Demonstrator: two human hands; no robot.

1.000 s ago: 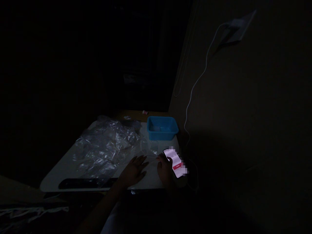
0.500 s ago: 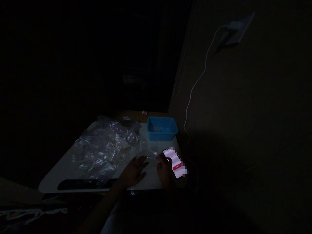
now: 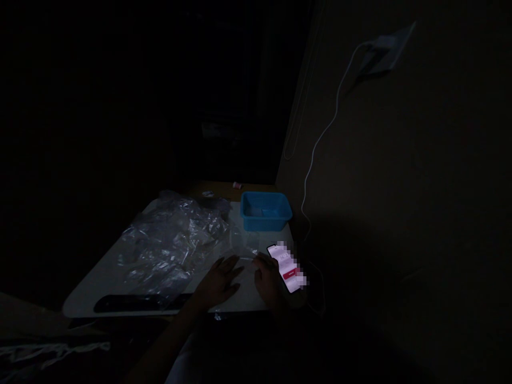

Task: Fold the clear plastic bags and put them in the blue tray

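Observation:
My left hand (image 3: 218, 282) lies on the white table with its fingers spread, on or beside a clear plastic sheet (image 3: 240, 252). Just to its right, my right hand (image 3: 267, 277) rests with bent fingers at the sheet's near edge; the dim light hides whether it grips anything. A lit phone (image 3: 286, 266) with a red button on its screen lies right beside my right hand. Crumpled clear plastic bags (image 3: 176, 240) form a heap on the left half of the table.
A blue basin (image 3: 266, 221) stands at the table's back right corner. The white table (image 3: 92, 282) has a dark slot along its near edge. Behind it lies a small pinkish item (image 3: 237, 185). A white cable (image 3: 314, 152) runs down the right wall from an outlet.
My right hand's fingers have drawn slightly left, off the phone screen. My left hand is almost unmoved.

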